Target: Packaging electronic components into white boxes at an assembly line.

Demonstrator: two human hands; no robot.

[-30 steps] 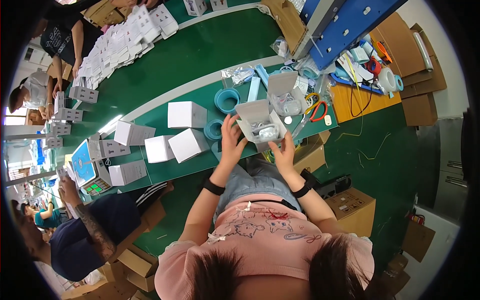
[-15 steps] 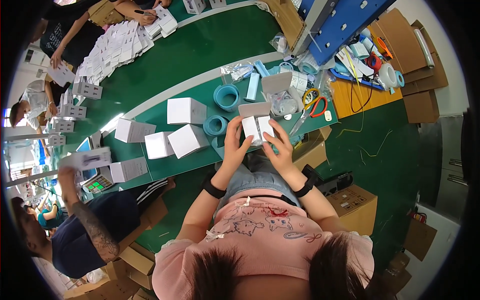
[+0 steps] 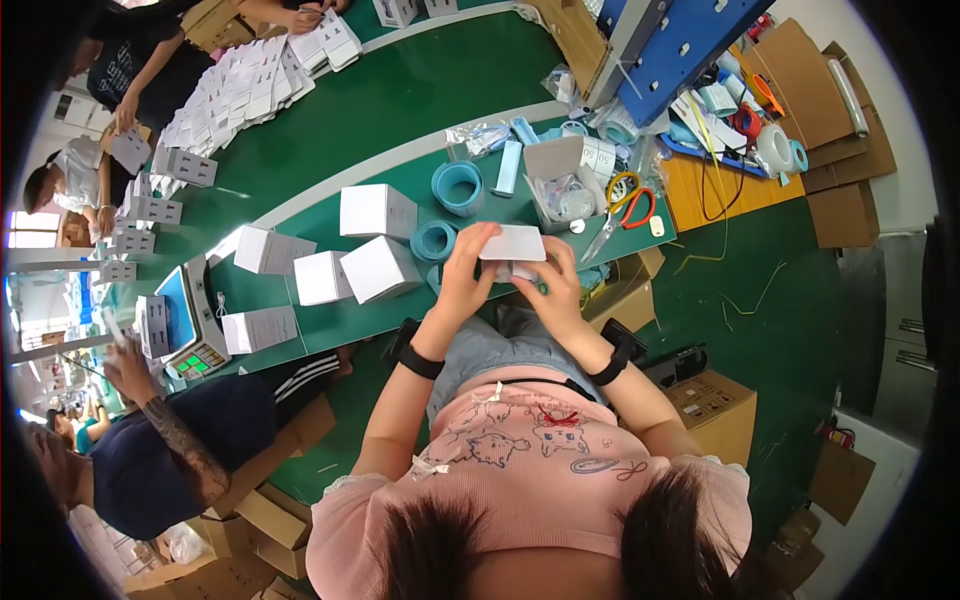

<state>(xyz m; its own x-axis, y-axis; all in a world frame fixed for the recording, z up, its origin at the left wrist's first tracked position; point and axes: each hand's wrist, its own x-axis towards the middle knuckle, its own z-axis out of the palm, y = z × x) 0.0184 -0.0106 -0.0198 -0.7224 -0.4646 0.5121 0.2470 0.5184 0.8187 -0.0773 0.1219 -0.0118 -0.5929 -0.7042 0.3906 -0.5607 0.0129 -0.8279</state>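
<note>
Held box: small white cardboard box [image 3: 512, 243], raised just above the green table's [image 3: 400, 120] near edge, flat face up so both hands can work its ends.
Left hand [image 3: 468, 262]: fingers closed on the box's left end.
Right hand [image 3: 553, 283]: grips its right end from below.
Nearby: blue tape rolls [image 3: 459, 187], open white carton [image 3: 560, 180], finished white boxes [image 3: 378, 268] parked left, within reach.

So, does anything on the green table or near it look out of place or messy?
Nothing looks damaged or spilled. The far right end of the green table is cluttered: scissors lie among plastic bags and tape rolls beside an open box. Both hands, left hand and right hand, hold a small white box squarely.
</note>
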